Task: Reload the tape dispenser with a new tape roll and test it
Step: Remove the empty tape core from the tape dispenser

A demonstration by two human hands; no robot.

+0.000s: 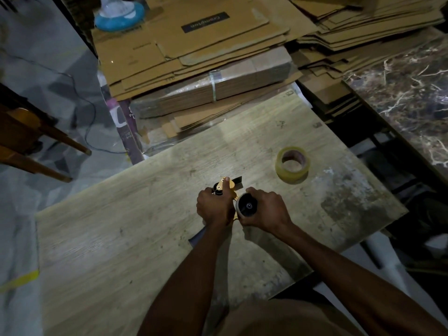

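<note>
The wooden desk (121, 238) filled mid-frame; at its center the left hand (214, 207) gripped the yellow tape dispenser (224, 186), the right hand (265, 210) clasped its spool (247, 205); the tape roll (292, 164) lay centre-right

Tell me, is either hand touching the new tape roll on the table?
Apart. The head view shows bare table between the tape roll and the right hand; left hand is farther away, on the dispenser.
</note>
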